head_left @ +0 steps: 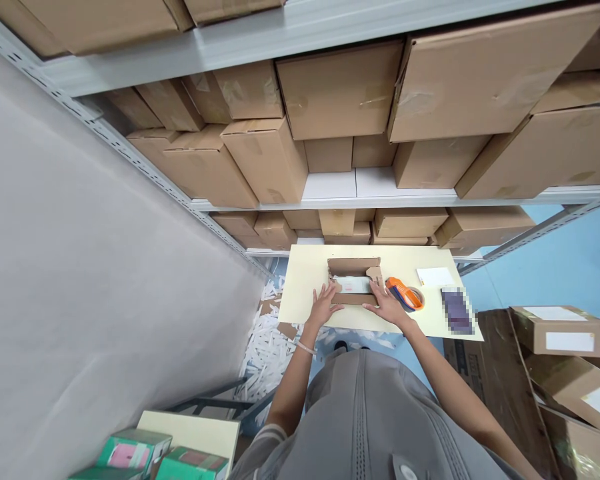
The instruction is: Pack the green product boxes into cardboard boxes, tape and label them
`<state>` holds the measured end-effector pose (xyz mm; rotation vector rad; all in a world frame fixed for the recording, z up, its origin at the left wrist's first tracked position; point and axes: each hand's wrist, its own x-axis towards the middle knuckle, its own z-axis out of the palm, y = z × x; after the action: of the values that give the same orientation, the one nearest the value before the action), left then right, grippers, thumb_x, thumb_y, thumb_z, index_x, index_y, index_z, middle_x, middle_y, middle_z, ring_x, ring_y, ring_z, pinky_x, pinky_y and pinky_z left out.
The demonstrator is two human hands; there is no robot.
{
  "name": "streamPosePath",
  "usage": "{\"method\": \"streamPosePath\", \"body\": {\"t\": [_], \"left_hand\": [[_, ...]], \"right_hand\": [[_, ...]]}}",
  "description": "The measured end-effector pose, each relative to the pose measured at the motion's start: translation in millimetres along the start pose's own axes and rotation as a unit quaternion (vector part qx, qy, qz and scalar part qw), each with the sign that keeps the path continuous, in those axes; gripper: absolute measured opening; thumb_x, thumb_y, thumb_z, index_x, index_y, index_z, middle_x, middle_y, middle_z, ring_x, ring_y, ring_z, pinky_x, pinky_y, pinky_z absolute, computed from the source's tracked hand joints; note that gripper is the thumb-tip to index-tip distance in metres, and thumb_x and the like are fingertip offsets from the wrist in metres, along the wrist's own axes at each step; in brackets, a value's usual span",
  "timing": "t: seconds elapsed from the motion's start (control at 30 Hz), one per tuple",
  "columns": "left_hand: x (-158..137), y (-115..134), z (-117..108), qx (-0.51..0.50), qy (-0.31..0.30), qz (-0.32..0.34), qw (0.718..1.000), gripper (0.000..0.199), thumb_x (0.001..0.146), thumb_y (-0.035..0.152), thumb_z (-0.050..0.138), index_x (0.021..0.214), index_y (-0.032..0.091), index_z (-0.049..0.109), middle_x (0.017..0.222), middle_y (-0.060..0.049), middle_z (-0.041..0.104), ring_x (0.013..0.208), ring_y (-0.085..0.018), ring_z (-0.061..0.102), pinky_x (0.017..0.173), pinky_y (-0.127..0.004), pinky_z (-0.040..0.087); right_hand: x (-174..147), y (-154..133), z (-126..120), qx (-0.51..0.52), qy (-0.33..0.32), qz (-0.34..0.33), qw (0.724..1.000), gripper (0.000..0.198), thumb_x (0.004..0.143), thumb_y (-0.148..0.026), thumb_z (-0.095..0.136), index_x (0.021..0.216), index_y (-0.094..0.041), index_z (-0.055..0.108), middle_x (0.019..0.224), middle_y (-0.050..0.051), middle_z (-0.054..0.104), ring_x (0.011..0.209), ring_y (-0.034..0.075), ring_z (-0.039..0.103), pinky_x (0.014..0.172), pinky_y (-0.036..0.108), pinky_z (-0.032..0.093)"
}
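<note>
Open cardboard box sits mid-desk, toward the near edge, far wall standing up. Pale flat-faced item in it, long side running left-right, faint reddish print on top.

Left hand at the box's left end: fingers spread, thumb out to the right, not wrapped around anything. Right hand mirrors it at the right end, also spread, beside a raised flap. Both look to be resting on the box ends; can't tell if fingertips press on the pale item too.

Right of the box, just beside the right hand: orange-and-blue tape dispenser, lying at an angle. Farther right, white card toward the far side, pixelated dark item nearer the right edge.

Beyond the desk: metal rack loaded with brown cartons. Floor left: heap of white paper strips. Near right: stacked boxes with white labels. Near left: green boxes.
</note>
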<state>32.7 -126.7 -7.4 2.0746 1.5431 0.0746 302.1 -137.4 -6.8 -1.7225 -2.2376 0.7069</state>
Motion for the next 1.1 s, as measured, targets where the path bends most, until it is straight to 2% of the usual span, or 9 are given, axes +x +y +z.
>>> {"method": "streamPosePath", "body": {"t": [0.2,0.37,0.47,0.57,0.67,0.77,0.9,1.0,1.1], "left_hand": [[-2.4,3.5,-2.0,-0.030,0.006,0.008,0.999,0.061,0.094,0.049,0.053,0.150,0.032,0.034,0.164,-0.006,0.022,0.152,-0.027,0.014,0.122,-0.057,0.009],[-1.8,7.8,-21.2,-0.083,0.059,-0.016,0.995,0.040,0.097,0.044,0.052,0.135,0.032,0.053,0.152,-0.003,0.047,0.146,-0.025,0.035,0.121,-0.061,0.004],[5.3,13.0,-34.1,-0.101,0.100,-0.036,0.989,0.028,0.098,0.041,0.050,0.121,0.031,0.062,0.136,-0.003,0.062,0.131,-0.023,0.053,0.119,-0.062,0.010],[14.3,17.7,-40.9,-0.099,0.127,-0.063,0.985,0.020,0.098,0.036,0.052,0.110,0.028,0.065,0.124,-0.002,0.067,0.120,-0.021,0.060,0.118,-0.058,0.020],[21.0,19.9,-41.2,-0.080,0.158,-0.090,0.980,0.020,0.095,0.030,0.056,0.114,0.026,0.062,0.127,-0.004,0.063,0.122,-0.021,0.058,0.119,-0.052,0.024],[24.9,19.4,-37.4,-0.057,0.170,-0.136,0.974,0.042,0.092,0.030,0.060,0.132,0.026,0.049,0.137,-0.009,0.054,0.132,-0.024,0.051,0.119,-0.051,0.025],[27.1,16.6,-32.8,-0.049,0.154,-0.191,0.968,0.072,0.089,0.033,0.060,0.151,0.024,0.024,0.152,-0.017,0.039,0.142,-0.031,0.039,0.117,-0.060,0.025],[28.9,17.0,-36.1,-0.010,0.155,-0.174,0.972,0.085,0.090,0.036,0.058,0.156,0.023,0.007,0.162,-0.020,0.023,0.149,-0.032,0.026,0.117,-0.065,0.020],[33.8,22.6,-46.4,0.069,0.163,-0.113,0.978,0.092,0.087,0.033,0.062,0.158,0.024,0.004,0.166,-0.016,0.010,0.153,-0.031,0.007,0.119,-0.065,0.007]], "right_hand": [[-3.0,5.5,0.9,0.022,-0.001,-0.012,1.000,0.082,0.091,-0.066,0.042,0.153,-0.014,0.031,0.155,0.018,0.039,0.143,0.032,0.038,0.115,0.049,0.033],[7.7,6.9,-11.9,0.017,0.042,0.007,0.999,0.066,0.094,-0.057,0.042,0.148,-0.019,0.041,0.134,0.016,0.062,0.130,0.034,0.053,0.111,0.052,0.037],[23.0,6.6,-22.0,0.022,0.065,-0.008,0.998,0.053,0.096,-0.046,0.040,0.143,-0.022,0.045,0.116,0.011,0.072,0.115,0.029,0.064,0.111,0.054,0.035],[37.6,5.4,-28.0,-0.002,0.093,-0.011,0.996,0.049,0.094,-0.038,0.042,0.140,-0.023,0.046,0.115,0.009,0.072,0.108,0.027,0.066,0.116,0.056,0.027],[45.6,5.2,-27.0,-0.052,0.125,0.022,0.991,0.057,0.088,-0.034,0.048,0.143,-0.019,0.043,0.126,0.014,0.064,0.118,0.031,0.059,0.117,0.054,0.025],[46.5,7.2,-18.9,-0.066,0.152,0.059,0.984,0.072,0.084,-0.030,0.052,0.152,-0.018,0.031,0.132,0.017,0.056,0.126,0.034,0.051,0.117,0.053,0.024],[43.8,10.8,-5.6,-0.052,0.185,0.117,0.974,0.079,0.086,-0.035,0.051,0.156,-0.016,0.019,0.144,0.020,0.043,0.134,0.037,0.042,0.116,0.055,0.024],[45.0,10.6,-4.7,-0.062,0.198,0.124,0.970,0.087,0.087,-0.041,0.051,0.157,-0.012,0.008,0.155,0.023,0.030,0.142,0.038,0.031,0.117,0.058,0.020],[51.0,6.6,-12.6,-0.104,0.191,0.089,0.972,0.093,0.086,-0.040,0.051,0.158,-0.011,-0.001,0.163,0.020,0.015,0.150,0.037,0.016,0.119,0.059,0.011]]}}
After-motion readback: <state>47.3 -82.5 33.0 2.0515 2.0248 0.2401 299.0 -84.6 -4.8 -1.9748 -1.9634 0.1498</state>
